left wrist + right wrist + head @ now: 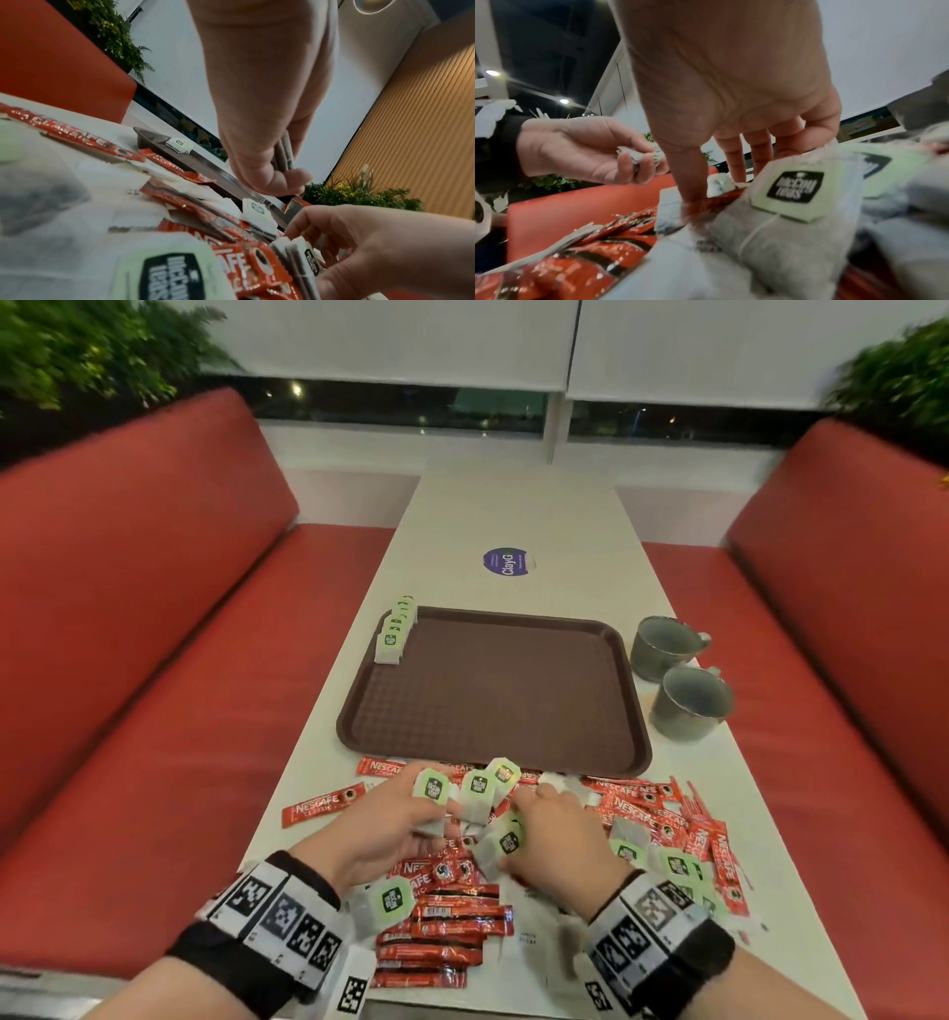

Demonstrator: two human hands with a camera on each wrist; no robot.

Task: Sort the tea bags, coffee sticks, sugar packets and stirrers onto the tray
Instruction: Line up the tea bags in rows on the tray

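A brown tray [493, 690] lies mid-table with a row of green-tagged tea bags [395, 634] standing in its far-left corner. In front of it is a heap of red coffee sticks [447, 916], loose tea bags [672, 862] and white sugar packets [529, 940]. My left hand [436, 806] hovers over the heap and grips a bunch of tea bags [480, 785], also seen as grey bags [282, 150] between its fingers [280, 178]. My right hand [518, 829] reaches into the heap and pinches one tea bag [795, 188], its thumb [693, 192] touching a coffee stick.
Two grey cups [662, 647] [690, 703] stand right of the tray. A round blue sticker [506, 562] marks the far tabletop. Red bench seats [154, 660] flank the table. A single coffee stick [323, 806] lies apart at the left.
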